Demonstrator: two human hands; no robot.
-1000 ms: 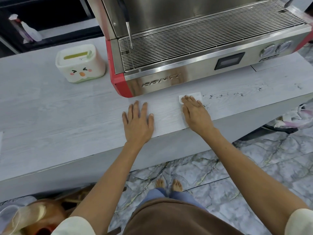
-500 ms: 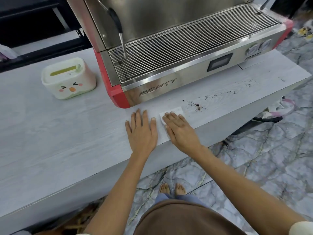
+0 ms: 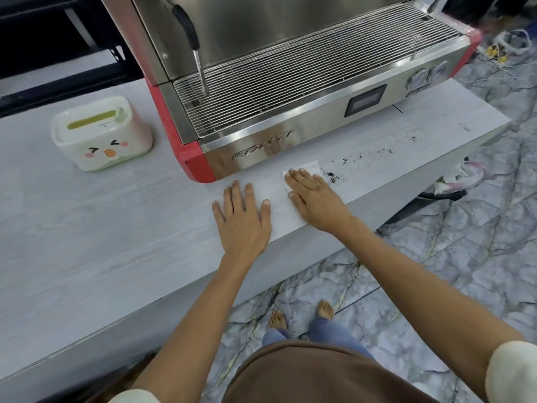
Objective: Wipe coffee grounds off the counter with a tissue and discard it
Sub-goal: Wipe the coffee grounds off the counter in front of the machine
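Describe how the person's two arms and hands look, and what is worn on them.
Both forearms are bare up to short cream sleeves near the bottom corners of the picture. The left hand and the right hand wear no gloves; no rings, watch or bracelet can be seen.

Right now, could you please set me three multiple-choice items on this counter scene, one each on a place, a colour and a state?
1. Where do the coffee grounds lie relative to the tissue?
A. left of it
B. right of it
C. on the drip grate

2. What colour is the espresso machine's corner panel?
A. red
B. blue
C. black

3. How is the right hand placed?
A. lifted clear of the counter
B. flat, pressing the tissue down
C. clenched around a cup

Answers:
1 B, the dark specks start just past the tissue's right edge.
2 A, the corner beside the steel front is red.
3 B, the fingers lie spread on the tissue.
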